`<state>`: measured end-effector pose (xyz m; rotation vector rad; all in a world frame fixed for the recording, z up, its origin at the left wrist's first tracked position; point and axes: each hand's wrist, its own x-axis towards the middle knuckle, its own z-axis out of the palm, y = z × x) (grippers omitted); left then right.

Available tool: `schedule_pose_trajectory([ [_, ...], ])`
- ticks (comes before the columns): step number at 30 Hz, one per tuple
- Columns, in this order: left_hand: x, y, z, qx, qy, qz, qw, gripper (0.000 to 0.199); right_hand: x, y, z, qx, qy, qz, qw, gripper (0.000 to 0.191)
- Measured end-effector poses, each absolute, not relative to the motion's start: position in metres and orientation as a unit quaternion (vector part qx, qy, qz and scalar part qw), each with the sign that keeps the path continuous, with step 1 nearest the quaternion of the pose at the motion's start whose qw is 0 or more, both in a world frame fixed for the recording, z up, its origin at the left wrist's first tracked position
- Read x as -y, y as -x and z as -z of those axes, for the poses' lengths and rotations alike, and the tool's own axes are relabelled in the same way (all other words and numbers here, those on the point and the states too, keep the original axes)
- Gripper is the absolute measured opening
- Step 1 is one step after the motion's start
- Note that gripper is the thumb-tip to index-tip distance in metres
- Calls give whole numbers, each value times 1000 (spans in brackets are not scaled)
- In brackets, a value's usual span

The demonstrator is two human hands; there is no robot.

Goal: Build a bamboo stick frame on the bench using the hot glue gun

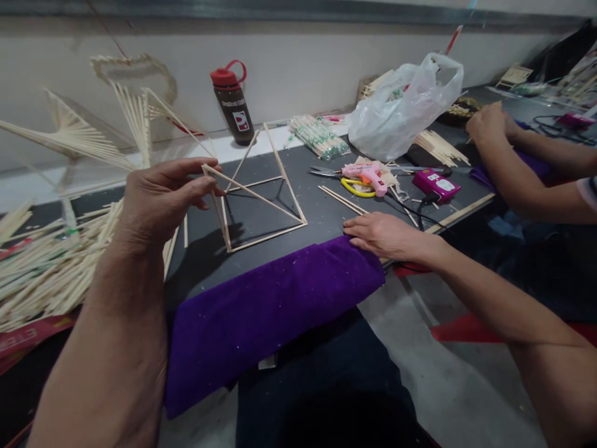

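My left hand (172,190) pinches the top corner of a wooden stick frame (268,236), whose square base rests on the dark table. Two sticks slope down from that pinch, and another pair meets the base at its far side. My right hand (385,236) lies palm down at the table edge, fingers spread on the end of a folded purple cloth (275,311), holding nothing. Two loose sticks (342,200) lie just beyond its fingertips. A pink glue gun (368,175) and yellow-handled scissors (357,188) are a little farther back.
Many loose sticks (56,267) are heaped at left, near fan-shaped stick pieces (84,137). A dark bottle (234,112), a plastic bag (401,112) and a purple box (436,185) stand farther back. Another person's hands (492,124) work at right.
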<state>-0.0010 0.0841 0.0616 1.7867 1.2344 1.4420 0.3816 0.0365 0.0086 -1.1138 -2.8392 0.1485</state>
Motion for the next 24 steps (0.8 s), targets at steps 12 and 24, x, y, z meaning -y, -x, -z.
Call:
schedule_pose_trajectory([
  [12,-86,4,-59,-458,-663,-533,259,32,-108,-319,8,901,431,-46,1,59],
  [24,-86,4,-59,-466,-655,-531,267,34,-193,-261,6,886,463,37,-13,46],
])
